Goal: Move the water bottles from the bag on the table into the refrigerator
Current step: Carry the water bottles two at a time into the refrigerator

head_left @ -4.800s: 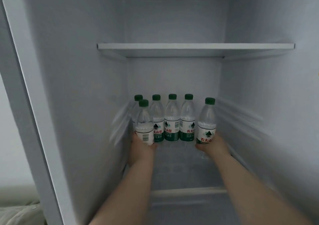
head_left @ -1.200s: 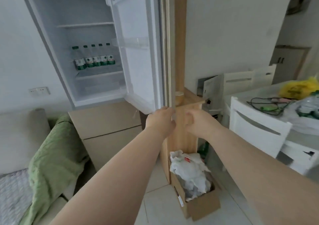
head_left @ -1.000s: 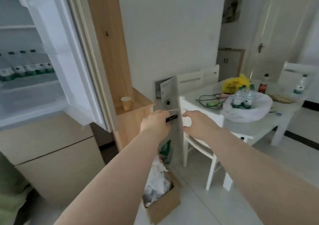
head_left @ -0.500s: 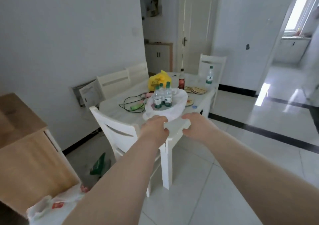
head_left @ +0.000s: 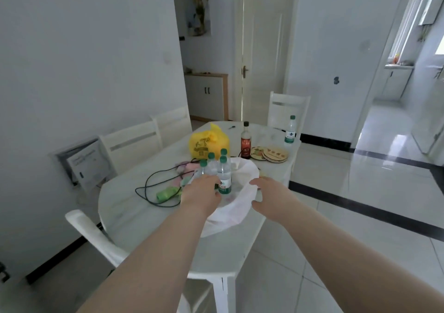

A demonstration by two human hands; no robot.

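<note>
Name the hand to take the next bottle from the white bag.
Left. The left hand is beside the bottles, clustered at the bag's left side; the right hand hovers by its right rim.

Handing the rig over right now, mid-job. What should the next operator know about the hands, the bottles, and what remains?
Left hand: open and empty, reaching at the water bottles; I cannot tell if it touches one.
Right hand: open and empty, beside the right rim of the white bag.
Bottles: four green caps show, upright in the bag on the table.
Done: an earlier batch stood on the refrigerator shelf seconds ago; the refrigerator is out of view now.
Left: grip bottles, carry them over, and repeat until the bag is empty. A lone bottle stands outside the bag at the table's far end.
</note>
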